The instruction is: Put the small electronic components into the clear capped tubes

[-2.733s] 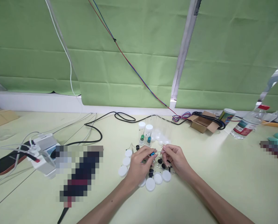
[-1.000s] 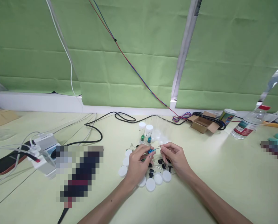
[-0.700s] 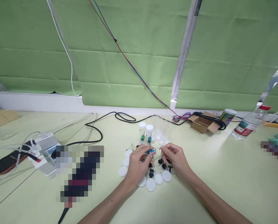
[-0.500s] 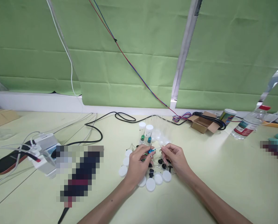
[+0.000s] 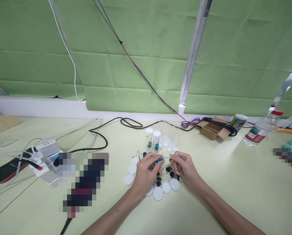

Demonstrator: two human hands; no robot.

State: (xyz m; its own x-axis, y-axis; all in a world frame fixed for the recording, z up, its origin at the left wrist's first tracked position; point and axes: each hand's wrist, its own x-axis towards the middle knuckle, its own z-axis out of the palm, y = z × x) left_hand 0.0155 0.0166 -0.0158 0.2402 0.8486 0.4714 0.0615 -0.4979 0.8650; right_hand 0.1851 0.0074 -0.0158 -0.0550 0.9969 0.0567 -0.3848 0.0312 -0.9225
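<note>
Fingertips of my left hand (image 5: 148, 168) pinch a small shiny blue bead-like piece (image 5: 160, 160) with thin metal wire on it. My right hand (image 5: 183, 165), fingers closed, grips the far end of a thin metal wire (image 5: 167, 158) that reaches toward the blue piece. Whether wire and piece are joined I cannot make out. Beneath and between the hands lie small black round pieces (image 5: 172, 174) and loose wires, partly hidden. White round caps (image 5: 158, 193) curve around the near side. Behind stand clear tubes holding a green piece (image 5: 149, 144) and a blue piece (image 5: 157, 146).
Clear tubes (image 5: 169, 133) lie behind the hands, before a black cable (image 5: 133, 125). At right are an open cardboard box (image 5: 210, 132), a can (image 5: 238, 121) and a water bottle (image 5: 259, 132). White plug adapters (image 5: 46, 163) with cables stand at left.
The wire at my right fingertips now lies more level beside the blue piece. The blue piece has tilted slightly in my left fingers. Both hands stay nearly in place.
</note>
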